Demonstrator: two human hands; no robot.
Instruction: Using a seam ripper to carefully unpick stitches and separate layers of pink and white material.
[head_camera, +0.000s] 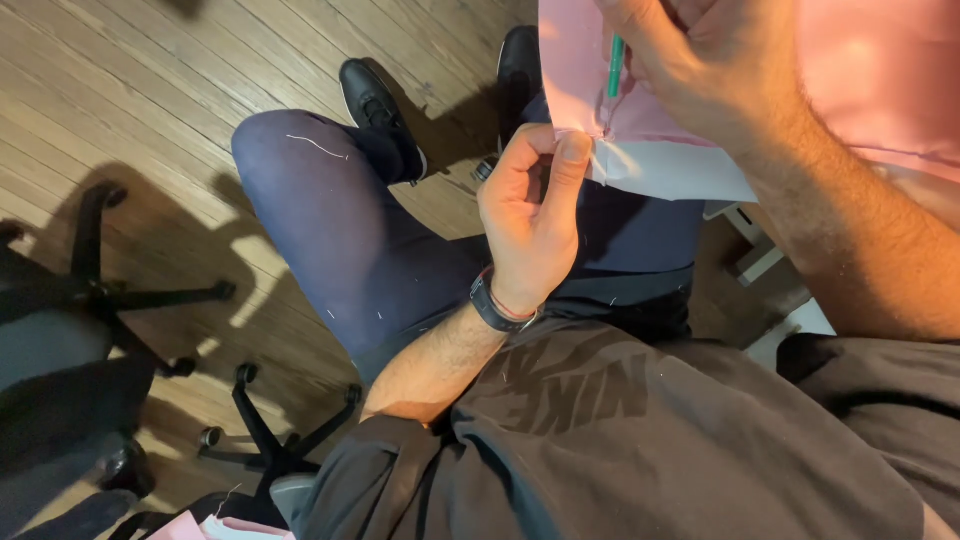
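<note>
In the upper right of the frame I see pale pink fabric (880, 80) with a white underside showing at its folded edge. A small teal-green tool (616, 66) stands out against it. My trousers (340, 230) are dark navy, flecked with bits of white thread. The shoes (378, 110) at top centre are black. My shirt (620, 440) is dark charcoal with black lettering. The wristband (492, 303) is black. At left, the wooden floor (120, 110) is warm brown planks, and the chair bases (270, 440) are black.

We see open wooden floor (150, 110) far left; chair bases (270, 440), our raised knee (300, 170) and pink fabric (640, 110) crowd the rest.
</note>
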